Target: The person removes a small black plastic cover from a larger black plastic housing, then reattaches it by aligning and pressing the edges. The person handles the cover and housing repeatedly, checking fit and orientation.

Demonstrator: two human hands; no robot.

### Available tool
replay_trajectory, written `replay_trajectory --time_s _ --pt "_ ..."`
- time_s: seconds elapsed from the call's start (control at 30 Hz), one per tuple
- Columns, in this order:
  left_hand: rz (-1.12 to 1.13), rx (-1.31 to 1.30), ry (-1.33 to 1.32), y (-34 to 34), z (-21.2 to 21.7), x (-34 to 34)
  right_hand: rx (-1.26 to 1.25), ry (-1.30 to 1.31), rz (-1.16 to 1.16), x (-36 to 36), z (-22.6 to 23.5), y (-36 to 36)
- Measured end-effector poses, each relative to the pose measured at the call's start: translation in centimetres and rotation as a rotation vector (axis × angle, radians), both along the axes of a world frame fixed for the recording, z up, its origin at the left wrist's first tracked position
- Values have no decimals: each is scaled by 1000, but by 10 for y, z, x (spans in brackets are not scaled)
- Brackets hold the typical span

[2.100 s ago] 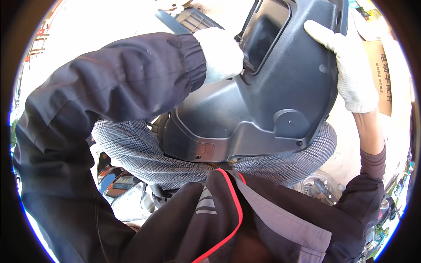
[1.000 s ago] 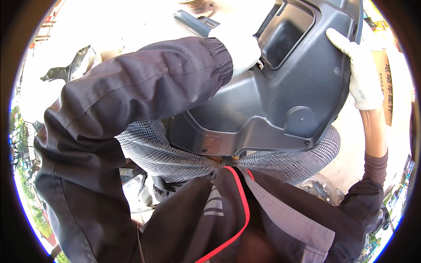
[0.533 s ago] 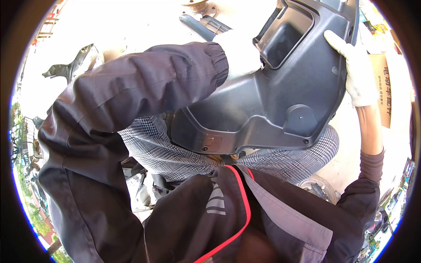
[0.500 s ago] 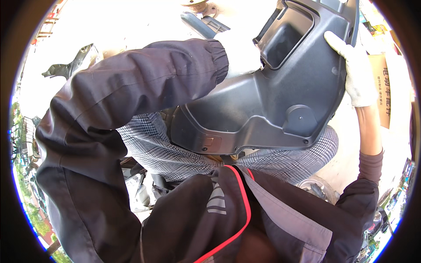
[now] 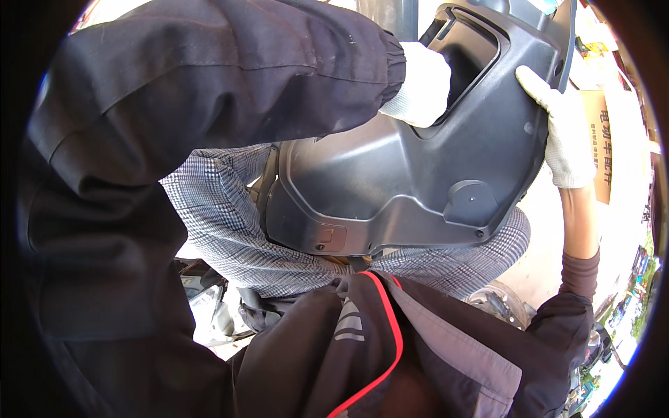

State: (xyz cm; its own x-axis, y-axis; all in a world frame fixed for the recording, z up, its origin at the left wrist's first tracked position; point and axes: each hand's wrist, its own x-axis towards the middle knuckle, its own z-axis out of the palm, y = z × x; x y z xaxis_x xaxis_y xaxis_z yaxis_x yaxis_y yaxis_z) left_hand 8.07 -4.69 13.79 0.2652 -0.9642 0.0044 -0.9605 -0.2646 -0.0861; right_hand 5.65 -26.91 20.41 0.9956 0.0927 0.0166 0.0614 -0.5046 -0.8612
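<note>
A large black plastic scooter panel (image 5: 369,174), moulded with a deep recessed compartment (image 5: 467,59) near its far end, lies tilted across my lap. My right hand (image 5: 564,132), in a white knit glove, grips the panel's right edge, thumb on top and the other fingers out of sight underneath. At the left rim of the compartment is my left hand (image 5: 421,87), also gloved in white. Its back faces up and its fingers are hidden, so whether they hold anything does not show. A round moulded boss (image 5: 470,200) and small screw holes sit along the panel's near side.
Checked trousers (image 5: 216,202) cover my legs under the panel. A printed cardboard box (image 5: 596,139) stands beyond my right hand. Behind the compartment rises a dark grey part (image 5: 387,17). Clear plastic-wrapped items (image 5: 498,303) lie by my right knee.
My left hand has come from beside the panel's far left edge onto the compartment's rim, its arm swinging farther up and across. The panel has shifted slightly; my right hand keeps its grip.
</note>
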Motion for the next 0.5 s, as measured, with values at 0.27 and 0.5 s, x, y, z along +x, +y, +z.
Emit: replay_trajectory --time_s 0.27,0.5 --pt "-128 148 -84 -16 6 12 -76 189 -16 2 3 -7" --pt "252 -8 9 15 -13 -17 -81 95 -19 1 -4 -7"
